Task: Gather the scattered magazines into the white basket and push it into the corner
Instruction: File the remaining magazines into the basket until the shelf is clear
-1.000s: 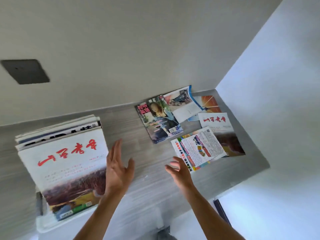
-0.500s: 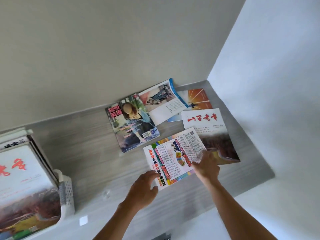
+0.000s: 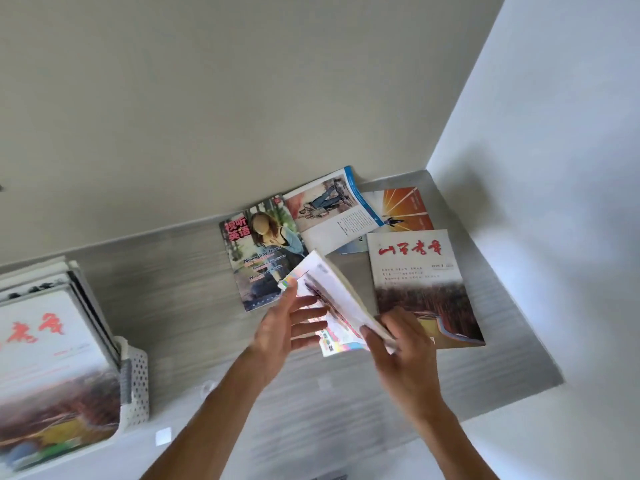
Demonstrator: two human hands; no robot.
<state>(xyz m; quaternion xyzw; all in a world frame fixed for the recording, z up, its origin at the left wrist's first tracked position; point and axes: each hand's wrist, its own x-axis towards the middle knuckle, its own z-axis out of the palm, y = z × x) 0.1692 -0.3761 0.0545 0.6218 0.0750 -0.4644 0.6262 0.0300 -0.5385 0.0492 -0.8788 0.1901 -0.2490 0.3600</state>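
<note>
Frame centre: the colourful magazine point(image 3: 332, 299) is tilted up off the desk point(image 3: 173, 289), long axis running upper left to lower right. The right hand point(image 3: 398, 344) pinches its lower corner; the left hand point(image 3: 287, 323), fingers spread, supports it beneath.

The magazine point(image 3: 337, 303) I lift has a white cover with a blurred, many-coloured border of pink, yellow and blue. Beside it lies a white magazine point(image 3: 420, 289) with red brush lettering above a brown and orange landscape. The cover with the woman point(image 3: 261, 252) is dark blue-green with red characters and white lettering. An open one point(image 3: 332, 211) shows a white page edged in blue, with a reddish-brown picture. Behind it is an orange cover point(image 3: 405, 209) with pale rays. The basket point(image 3: 136, 382) is white, dotted with small holes. The shelf point(image 3: 180, 282) is grey with fine streaks.
</note>
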